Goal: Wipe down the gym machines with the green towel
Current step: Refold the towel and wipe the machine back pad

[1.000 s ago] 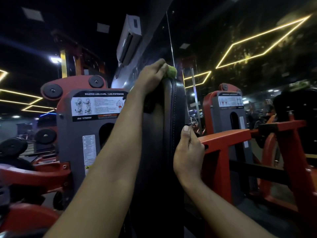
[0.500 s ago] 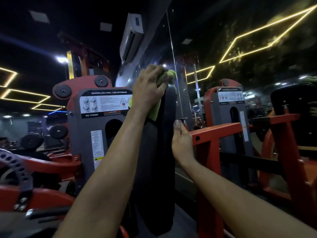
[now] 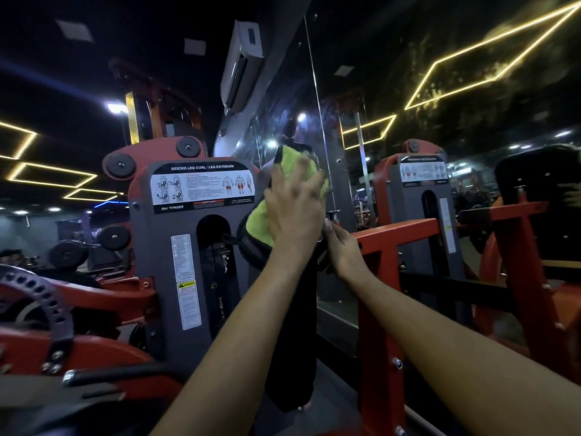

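A green towel (image 3: 259,226) lies against the upper part of an upright black backrest pad (image 3: 295,325), seen edge-on at the centre. My left hand (image 3: 294,209) presses the towel flat on the pad's left face with spread fingers; its thumb is hidden. My right hand (image 3: 342,250) grips the pad's right edge just below, fingers curled behind it. The pad belongs to a red and grey leg curl / leg extension machine (image 3: 188,247), whose weight-stack cover stands behind to the left.
A red frame bar (image 3: 399,231) runs right from the pad. A wall mirror (image 3: 440,121) on the right reflects the machine. A perforated black adjustment disc (image 3: 47,297) and red arms sit at lower left. An air conditioner (image 3: 242,61) hangs above.
My left hand slid from the pad's top edge down onto its left face and flattened on the towel. My right hand rose slightly along the right edge. The view shifted left.
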### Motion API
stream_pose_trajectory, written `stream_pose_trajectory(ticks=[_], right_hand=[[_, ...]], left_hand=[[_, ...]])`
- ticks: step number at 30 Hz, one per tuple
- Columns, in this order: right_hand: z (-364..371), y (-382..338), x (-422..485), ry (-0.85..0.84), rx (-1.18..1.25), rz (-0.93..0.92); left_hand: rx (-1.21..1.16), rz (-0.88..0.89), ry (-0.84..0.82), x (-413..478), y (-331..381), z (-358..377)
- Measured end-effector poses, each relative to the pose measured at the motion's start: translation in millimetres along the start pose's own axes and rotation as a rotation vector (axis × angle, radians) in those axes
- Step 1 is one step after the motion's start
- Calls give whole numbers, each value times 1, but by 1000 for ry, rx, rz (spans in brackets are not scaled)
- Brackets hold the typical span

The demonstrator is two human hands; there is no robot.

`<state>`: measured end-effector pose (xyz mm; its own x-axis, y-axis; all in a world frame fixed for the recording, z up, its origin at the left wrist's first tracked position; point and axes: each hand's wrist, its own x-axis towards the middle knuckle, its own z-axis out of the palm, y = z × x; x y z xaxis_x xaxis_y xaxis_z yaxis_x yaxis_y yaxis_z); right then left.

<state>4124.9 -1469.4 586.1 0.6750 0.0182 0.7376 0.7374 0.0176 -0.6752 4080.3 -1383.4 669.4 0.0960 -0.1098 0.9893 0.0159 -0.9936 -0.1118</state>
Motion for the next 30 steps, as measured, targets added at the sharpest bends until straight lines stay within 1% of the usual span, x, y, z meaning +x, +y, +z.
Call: stream_pose_trajectory(ticks=[2, 4, 7, 10, 12, 16, 20, 23, 26, 28, 30], right_hand=[[-1, 5, 2, 17, -33, -12], [-3, 5, 3, 30, -65, -19], [-6, 0, 7, 28, -86, -15], [-7, -2, 17, 54, -109, -23], [-11, -4, 21, 84, -99, -42], [-25, 2, 26, 174, -54, -60], [-33, 18, 25, 210, -106, -28], [-35, 31, 27, 81, -295, -14], [-36, 35, 30, -82, -509, 5], [-39, 31, 29, -203, -686, 2], [-43, 33, 30, -322, -837, 30]], left_hand=[[87, 50, -17, -24, -1, 3], [90, 84, -33, -26, -5, 5], [96, 101, -1, 17, -9, 5], [57, 103, -54, 67, -8, 2], [14, 82, -52, 76, -9, 0], [34, 126, 74, 34, -13, 8], [2, 125, 107, -23, -17, 9], [13, 101, 104, -75, -15, -1], [12, 102, 44, -119, -15, -5], [21, 93, 38, -124, -14, -6], [34, 75, 48, -111, -13, -6]])
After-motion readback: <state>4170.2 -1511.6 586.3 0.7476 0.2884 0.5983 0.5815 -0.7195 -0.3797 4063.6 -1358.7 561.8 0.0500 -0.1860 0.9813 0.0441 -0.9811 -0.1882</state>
